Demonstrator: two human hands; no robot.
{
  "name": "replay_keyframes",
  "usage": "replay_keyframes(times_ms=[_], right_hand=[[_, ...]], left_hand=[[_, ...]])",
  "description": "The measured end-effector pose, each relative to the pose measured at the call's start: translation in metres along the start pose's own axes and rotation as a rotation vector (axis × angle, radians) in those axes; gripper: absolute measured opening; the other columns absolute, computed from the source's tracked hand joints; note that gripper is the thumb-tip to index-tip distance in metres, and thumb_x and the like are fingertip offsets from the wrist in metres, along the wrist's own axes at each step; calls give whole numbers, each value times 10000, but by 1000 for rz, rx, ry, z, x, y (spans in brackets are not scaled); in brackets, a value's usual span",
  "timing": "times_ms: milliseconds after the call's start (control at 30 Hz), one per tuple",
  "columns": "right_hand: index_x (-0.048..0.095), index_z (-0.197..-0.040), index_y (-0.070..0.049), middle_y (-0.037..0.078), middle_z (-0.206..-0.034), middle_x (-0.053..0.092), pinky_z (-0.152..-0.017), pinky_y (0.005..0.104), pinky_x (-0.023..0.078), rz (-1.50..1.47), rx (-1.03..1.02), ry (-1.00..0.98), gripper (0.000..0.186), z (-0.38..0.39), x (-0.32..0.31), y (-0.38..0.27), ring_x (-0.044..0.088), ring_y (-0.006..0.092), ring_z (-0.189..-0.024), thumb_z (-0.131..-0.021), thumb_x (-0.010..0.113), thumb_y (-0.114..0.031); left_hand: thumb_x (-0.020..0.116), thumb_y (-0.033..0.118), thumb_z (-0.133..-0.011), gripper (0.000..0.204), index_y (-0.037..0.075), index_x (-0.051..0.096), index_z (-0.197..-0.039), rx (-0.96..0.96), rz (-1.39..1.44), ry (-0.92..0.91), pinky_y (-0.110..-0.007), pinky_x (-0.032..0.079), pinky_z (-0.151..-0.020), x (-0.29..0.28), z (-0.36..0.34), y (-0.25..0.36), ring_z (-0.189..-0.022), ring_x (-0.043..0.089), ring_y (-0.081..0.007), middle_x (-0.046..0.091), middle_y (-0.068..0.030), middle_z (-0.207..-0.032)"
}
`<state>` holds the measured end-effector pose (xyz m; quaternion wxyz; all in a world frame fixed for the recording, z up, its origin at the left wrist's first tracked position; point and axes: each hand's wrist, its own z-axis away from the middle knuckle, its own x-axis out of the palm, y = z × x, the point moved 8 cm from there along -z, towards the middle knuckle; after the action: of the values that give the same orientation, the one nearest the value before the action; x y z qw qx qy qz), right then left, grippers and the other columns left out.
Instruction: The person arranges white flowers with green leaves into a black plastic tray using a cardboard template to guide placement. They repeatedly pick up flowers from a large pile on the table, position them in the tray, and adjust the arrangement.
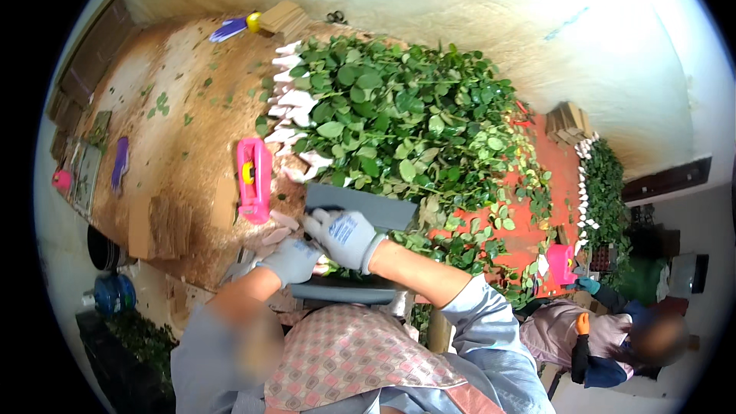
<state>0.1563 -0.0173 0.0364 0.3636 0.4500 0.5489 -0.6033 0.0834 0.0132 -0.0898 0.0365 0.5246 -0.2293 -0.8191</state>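
Observation:
Both my hands wear grey gloves and meet at the front of the work surface. My left hand [295, 261] has its fingers bent around something I cannot make out; part of a pale rose head [323, 268] shows just beside it. My right hand [341, 238] is curled above and right of the left, its fingertips hiding what they grip. A dark grey board [360, 205] lies behind my right hand, and a grey bar [337, 291] is below both hands. A pink tape dispenser [255, 184] stands to the left, with loose pink petals [284, 220] near it.
Leafy rose bundles [391, 107] with pale heads cover the back middle. Cardboard pieces [165, 230] lie left, purple gloves [120, 161] beyond. Red surface [548, 153] is at right, where a co-worker [583, 337] works beside another pink dispenser [562, 261]. A water jug [115, 291] stands lower left.

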Motion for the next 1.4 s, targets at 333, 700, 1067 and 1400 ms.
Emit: replay_keyframes(times_ms=[333,700,1067,1400], right_hand=[[649,-1158,-106,146,-1162,637,-919,480,479,390,743,26,261,-10,-9,268,615,328,-1117,-947,536,-211],[698,-1077,-149,97,-1083,593,-826,450,440,786,473,-7,222,-1,-49,224,574,284,-1033,-961,527,-228],[624,-1006,-98,98,-1094,607,-818,443,493,609,266,418,222,118,-201,64,606,304,-970,-785,626,-76],[634,-1080,-120,173,-1106,612,-849,496,489,277,665,-189,206,238,15,140,609,381,-1032,-877,604,-136]], left_hand=[[554,197,-892,610,98,458,-1486,4,-11,17,-443,531,-856,9,-3,-3,-995,693,-314,346,-82,-1617],[589,270,-920,609,108,454,-1491,-12,-28,-64,-463,525,-891,2,-4,2,-1044,690,-328,321,-69,-1635],[607,285,-924,591,73,459,-1456,89,-20,197,-451,536,-849,27,-1,-10,-988,697,-336,492,-148,-1496],[621,342,-943,582,95,475,-1450,0,198,77,-424,539,-856,17,-10,-11,-1030,676,-314,535,-115,-1427]])
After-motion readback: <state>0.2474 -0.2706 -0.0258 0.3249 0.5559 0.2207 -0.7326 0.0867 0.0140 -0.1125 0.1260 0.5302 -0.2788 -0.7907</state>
